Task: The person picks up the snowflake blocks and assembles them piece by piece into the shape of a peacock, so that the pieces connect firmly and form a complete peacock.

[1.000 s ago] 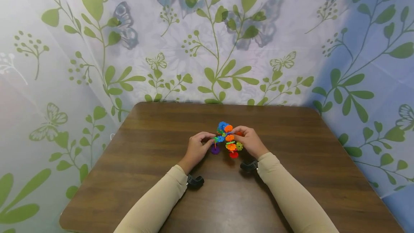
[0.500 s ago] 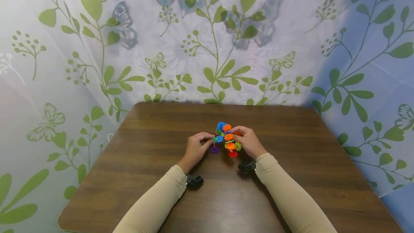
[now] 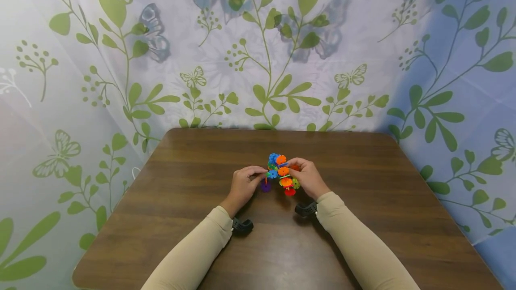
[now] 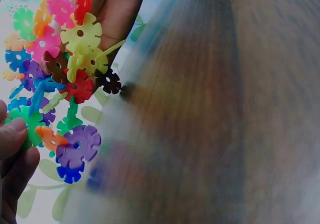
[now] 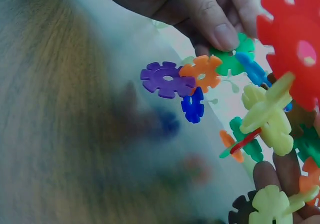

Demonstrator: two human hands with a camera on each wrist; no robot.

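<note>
A cluster of interlocked plastic flower discs [image 3: 284, 171] in many colours is held up between both hands above the table. My left hand [image 3: 242, 187] pinches a green flower disc [image 5: 242, 53] at the cluster's left side with thumb and fingers. Close to that disc, an orange disc [image 5: 201, 73], a purple disc [image 4: 80, 146] and a dark blue disc [image 4: 70, 173] stick out toward the table. My right hand [image 3: 309, 179] grips the cluster from the right. In the left wrist view, discs hide part of the right hand's fingers.
The brown wooden table [image 3: 181, 169] lies under both hands, its far edge against a leaf-and-butterfly patterned curtain [image 3: 258, 57]. Black wrist-worn devices [image 3: 242, 226] jut inward from both cuffs.
The right hand has shifted slightly left, and the cluster with it. Both hands keep their hold on the discs.
</note>
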